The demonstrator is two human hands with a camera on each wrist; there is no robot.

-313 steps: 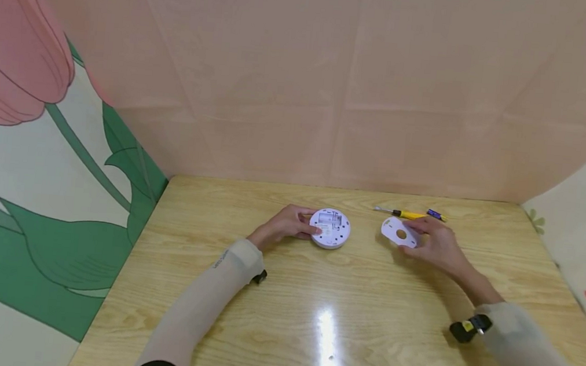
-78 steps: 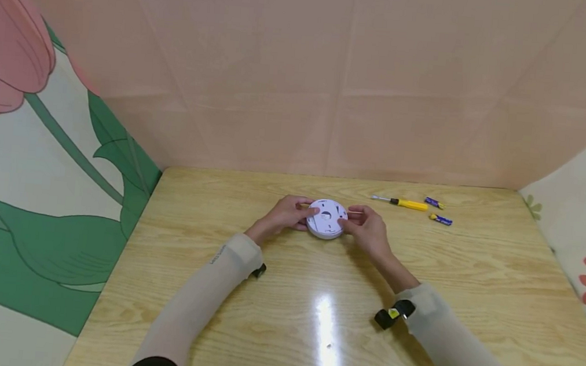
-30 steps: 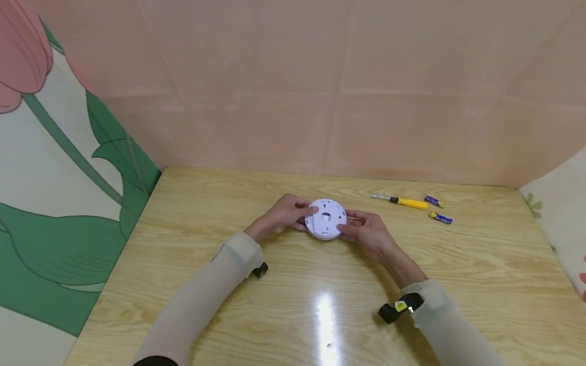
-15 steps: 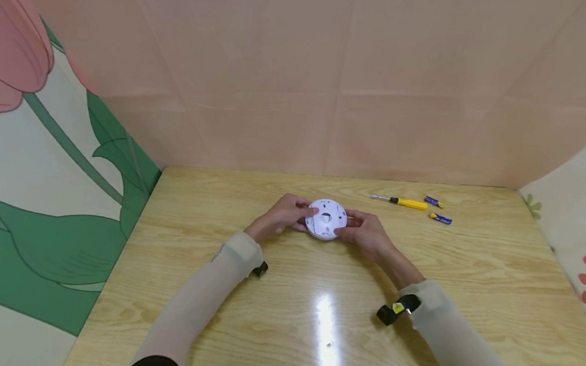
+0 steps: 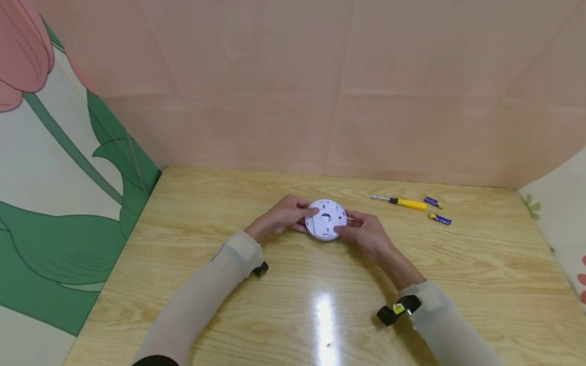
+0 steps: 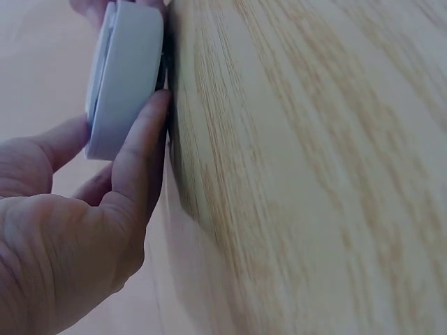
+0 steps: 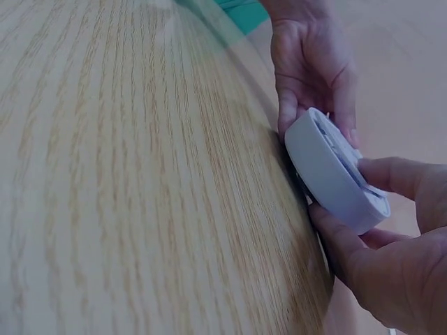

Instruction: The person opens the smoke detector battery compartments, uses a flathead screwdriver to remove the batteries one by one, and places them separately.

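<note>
Both hands hold a round white smoke detector (image 5: 325,227) near the table's far middle, its back face turned up. A white mounting plate (image 5: 322,206) with a central hole lies over that back. On the left side, my left hand (image 5: 285,212) grips the rim, thumb on the plate and fingers beneath. My right hand (image 5: 367,233) pinches the opposite side the same way. In the right wrist view, the plate's edge (image 7: 345,155) stands slightly proud of the thick white body (image 7: 325,171). The left wrist view shows the smooth side wall (image 6: 129,77) close over the tabletop.
A screwdriver (image 5: 410,204) with a yellow handle lies to the right of the hands, towards the back edge. Two blue-and-yellow batteries (image 5: 433,202) lie beside its handle end. A pink cloth backdrop (image 5: 259,87) rises behind the wooden table (image 5: 217,327).
Ten seconds ago my right hand held the plate apart, near the screwdriver; it is now on the detector's back. Over the last second, my right thumb has slid slightly along the rim.
</note>
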